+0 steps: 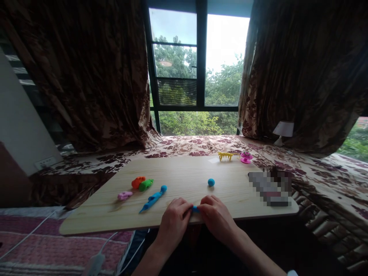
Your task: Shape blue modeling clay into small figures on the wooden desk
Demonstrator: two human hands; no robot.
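Note:
A short piece of blue modelling clay [195, 209] shows between my hands at the table's near edge. My left hand [177, 215] pinches its left end and my right hand [216, 214] pinches its right end; the ends are hidden by the fingers. Beyond my right hand a blue clay ball [211, 182] rests on the wooden table [184, 172]. To the left of my left hand lies a long blue clay figure [153, 200] with a round head and a pointed tail.
Orange clay [138, 182], green clay [146, 185] and pink clay [124, 196] lie at the left. A yellow four-legged figure [225, 156] and a pink stand-like piece [246, 157] are at the back right. A blurred-out object [270, 189] lies at the right. A small lamp [283, 130] stands beyond.

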